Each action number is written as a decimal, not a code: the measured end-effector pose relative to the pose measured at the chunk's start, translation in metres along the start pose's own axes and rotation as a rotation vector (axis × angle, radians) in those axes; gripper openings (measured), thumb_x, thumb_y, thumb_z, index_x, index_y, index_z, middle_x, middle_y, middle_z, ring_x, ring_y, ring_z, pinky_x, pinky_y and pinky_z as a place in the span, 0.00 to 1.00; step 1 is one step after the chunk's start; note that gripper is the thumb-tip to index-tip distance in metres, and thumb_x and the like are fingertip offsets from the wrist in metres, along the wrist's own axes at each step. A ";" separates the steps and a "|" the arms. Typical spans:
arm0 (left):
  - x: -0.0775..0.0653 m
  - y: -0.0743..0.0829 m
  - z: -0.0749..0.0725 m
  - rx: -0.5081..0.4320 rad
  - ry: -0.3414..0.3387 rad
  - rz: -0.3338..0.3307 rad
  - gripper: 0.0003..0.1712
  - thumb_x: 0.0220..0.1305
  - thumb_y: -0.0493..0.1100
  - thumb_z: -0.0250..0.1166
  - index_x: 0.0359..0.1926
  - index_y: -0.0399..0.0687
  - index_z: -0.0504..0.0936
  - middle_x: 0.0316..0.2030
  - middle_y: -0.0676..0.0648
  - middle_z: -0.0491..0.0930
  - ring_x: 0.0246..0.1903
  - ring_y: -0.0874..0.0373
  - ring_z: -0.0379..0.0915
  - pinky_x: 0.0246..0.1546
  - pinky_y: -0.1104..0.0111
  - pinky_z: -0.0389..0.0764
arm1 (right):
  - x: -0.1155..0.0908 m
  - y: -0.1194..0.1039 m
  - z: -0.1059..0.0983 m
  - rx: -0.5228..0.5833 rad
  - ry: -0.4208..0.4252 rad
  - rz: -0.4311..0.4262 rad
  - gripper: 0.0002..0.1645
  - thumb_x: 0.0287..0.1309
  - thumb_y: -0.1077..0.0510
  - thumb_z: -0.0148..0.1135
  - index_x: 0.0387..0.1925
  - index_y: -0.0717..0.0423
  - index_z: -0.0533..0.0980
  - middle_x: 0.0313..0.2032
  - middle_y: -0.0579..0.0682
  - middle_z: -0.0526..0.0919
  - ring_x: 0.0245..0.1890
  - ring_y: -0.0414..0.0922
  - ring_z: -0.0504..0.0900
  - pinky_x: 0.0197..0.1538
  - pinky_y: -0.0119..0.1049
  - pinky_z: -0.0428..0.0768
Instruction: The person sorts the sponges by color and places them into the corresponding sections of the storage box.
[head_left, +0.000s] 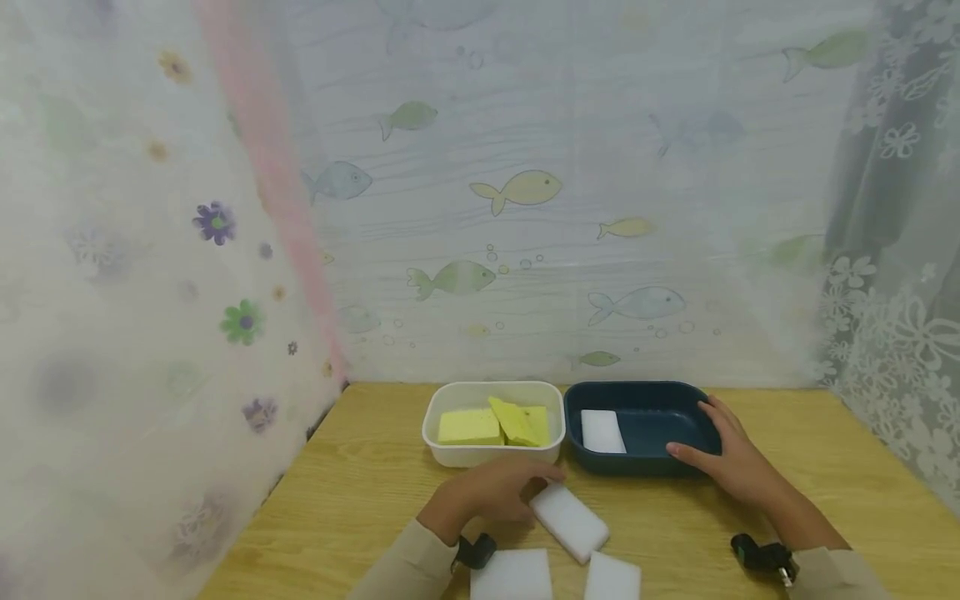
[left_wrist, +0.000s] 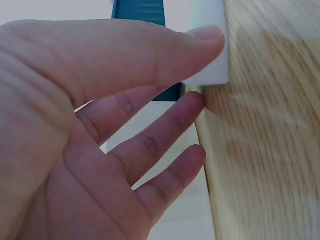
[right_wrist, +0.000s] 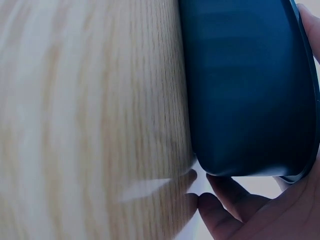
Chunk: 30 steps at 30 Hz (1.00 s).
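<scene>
My left hand (head_left: 498, 490) pinches one end of a white sponge block (head_left: 572, 521) in front of the bins. In the left wrist view the thumb lies against that white block (left_wrist: 210, 70), and the other fingers spread below; the index finger is mostly hidden. My right hand (head_left: 738, 458) grips the right end of a dark blue bin (head_left: 637, 465), thumb at the front rim and fingers round the far corner. One white block (head_left: 602, 432) lies inside at its left end. In the right wrist view fingers (right_wrist: 225, 200) touch the bin's end wall (right_wrist: 250, 100).
A white bin (head_left: 487, 456) with several yellow sponge pieces (head_left: 470, 427) stands left of the dark blue one, close beside it. Two more white blocks, one on the left (head_left: 512, 575) and one on the right (head_left: 612, 577), lie near me on the wooden table (head_left: 337, 492). Patterned curtains (head_left: 525, 250) hang behind.
</scene>
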<state>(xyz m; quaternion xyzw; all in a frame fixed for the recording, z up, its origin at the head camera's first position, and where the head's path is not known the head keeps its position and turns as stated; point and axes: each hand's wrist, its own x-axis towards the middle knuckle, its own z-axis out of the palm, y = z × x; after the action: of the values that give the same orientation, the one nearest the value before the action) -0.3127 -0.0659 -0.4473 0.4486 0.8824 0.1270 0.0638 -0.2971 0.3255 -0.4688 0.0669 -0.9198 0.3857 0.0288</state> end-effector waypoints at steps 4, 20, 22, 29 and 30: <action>0.000 0.000 0.001 -0.038 -0.006 -0.010 0.39 0.52 0.34 0.79 0.66 0.55 0.80 0.61 0.61 0.80 0.57 0.71 0.74 0.61 0.74 0.75 | -0.002 0.001 0.001 0.002 0.001 -0.001 0.66 0.66 0.34 0.65 0.82 0.64 0.37 0.81 0.68 0.27 0.75 0.80 0.40 0.59 0.82 0.57; -0.007 0.001 -0.011 -0.213 -0.009 -0.062 0.38 0.49 0.33 0.81 0.63 0.52 0.81 0.54 0.60 0.83 0.52 0.69 0.80 0.52 0.76 0.78 | 0.000 -0.002 -0.001 0.002 0.007 -0.015 0.66 0.67 0.35 0.65 0.82 0.65 0.38 0.80 0.69 0.28 0.75 0.80 0.40 0.59 0.82 0.57; -0.008 0.002 -0.012 -0.232 -0.007 -0.064 0.37 0.49 0.33 0.81 0.63 0.51 0.82 0.54 0.60 0.84 0.52 0.68 0.80 0.52 0.76 0.78 | -0.001 -0.002 0.000 0.007 0.005 -0.013 0.66 0.66 0.35 0.65 0.82 0.65 0.38 0.80 0.69 0.28 0.75 0.80 0.40 0.59 0.82 0.56; -0.010 0.007 -0.018 -0.219 0.003 -0.040 0.36 0.49 0.36 0.83 0.61 0.49 0.83 0.52 0.60 0.84 0.53 0.68 0.79 0.55 0.75 0.78 | 0.000 -0.001 0.000 0.000 0.010 -0.011 0.66 0.67 0.34 0.64 0.82 0.64 0.38 0.80 0.69 0.28 0.75 0.80 0.40 0.59 0.83 0.57; -0.010 0.008 -0.019 -0.209 0.006 -0.035 0.36 0.50 0.37 0.83 0.61 0.49 0.83 0.52 0.59 0.84 0.53 0.68 0.79 0.55 0.75 0.78 | 0.000 -0.001 0.000 -0.001 0.012 -0.012 0.65 0.67 0.34 0.64 0.82 0.64 0.37 0.80 0.69 0.28 0.75 0.80 0.40 0.59 0.83 0.57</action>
<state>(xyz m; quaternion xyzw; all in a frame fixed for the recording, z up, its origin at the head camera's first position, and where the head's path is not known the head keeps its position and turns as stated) -0.3049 -0.0729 -0.4271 0.4236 0.8722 0.2187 0.1099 -0.2973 0.3250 -0.4682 0.0702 -0.9193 0.3854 0.0365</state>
